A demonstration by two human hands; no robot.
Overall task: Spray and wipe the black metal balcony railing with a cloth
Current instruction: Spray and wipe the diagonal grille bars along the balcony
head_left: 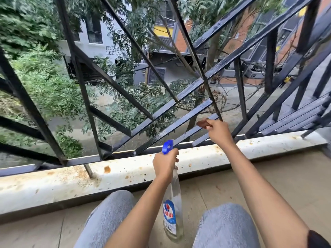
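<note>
The black metal railing (172,102) of crossing diagonal bars fills the upper view, its lower bars wet and shiny. My right hand (218,130) grips a small brown cloth (204,124) and holds it against a low diagonal bar. My left hand (165,162) grips the neck of a clear spray bottle (173,212) with a blue trigger head (167,146), which points toward the railing's base. The bottle hangs down between my knees.
A white ledge (125,174) with rust stains runs below the railing. The tan balcony floor (286,185) lies on my side of it. My knees in light jeans (227,228) sit at the bottom. Trees and buildings lie beyond the bars.
</note>
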